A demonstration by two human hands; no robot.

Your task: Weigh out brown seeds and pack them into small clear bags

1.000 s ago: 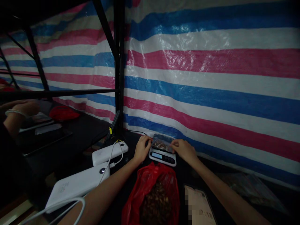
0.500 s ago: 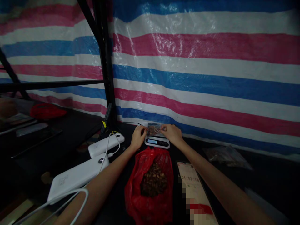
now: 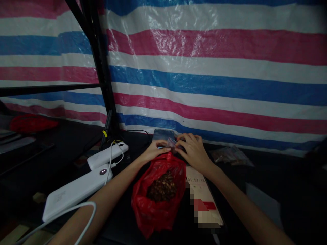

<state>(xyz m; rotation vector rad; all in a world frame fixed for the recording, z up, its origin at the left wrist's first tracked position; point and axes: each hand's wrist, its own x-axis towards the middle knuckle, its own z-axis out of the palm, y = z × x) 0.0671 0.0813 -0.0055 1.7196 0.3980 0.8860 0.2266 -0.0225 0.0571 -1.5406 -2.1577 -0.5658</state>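
A small clear zip bag (image 3: 171, 143) is between my two hands, just beyond the red plastic bag. My left hand (image 3: 154, 150) pinches its left side with fingertips and thumb. On the other side, my right hand (image 3: 192, 149) has thumb and fingertips closed on the bag's edge, the other fingers bent above. Behind them lies the digital scale (image 3: 163, 133), its dark platform showing and its front mostly covered by my left hand. Nearer to me stands the open red plastic bag (image 3: 141, 197), with small brown pieces (image 3: 163, 187) inside.
Two white power banks (image 3: 76, 194) with cables lie on the left. A phone (image 3: 201, 190) showing a timer rests right of the red bag. Farther right are a filled clear bag (image 3: 232, 156) and a flat clear bag (image 3: 264, 202). A black post (image 3: 102, 75) rises before the striped sheet.
My hands have brought the zip bag off the scale, toward me and lower. The scale's platform now shows bare. The camera view has shifted slightly right.
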